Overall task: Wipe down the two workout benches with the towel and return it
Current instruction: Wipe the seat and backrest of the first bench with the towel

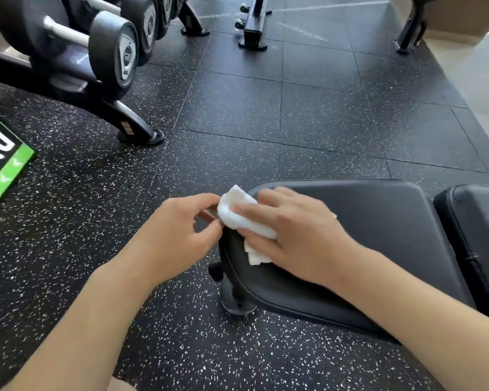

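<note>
A black padded workout bench (384, 221) fills the lower right of the head view, its seat pad nearest me and a second pad section (480, 235) at the far right. A small white towel (237, 213) lies bunched on the left end of the seat pad. My right hand (297, 235) lies flat on top of the towel and presses it onto the pad. My left hand (178, 235) is just left of the pad's edge, its fingertips pinching the towel's left corner. The bench's foot (235, 300) shows under the pad.
A dumbbell rack (76, 66) with several black dumbbells stands at the upper left, its foot (141, 135) on the floor. Another frame base (253, 26) sits top centre. A green and black mat (0, 165) lies at the left. Speckled rubber floor (266, 122) surrounds the bench.
</note>
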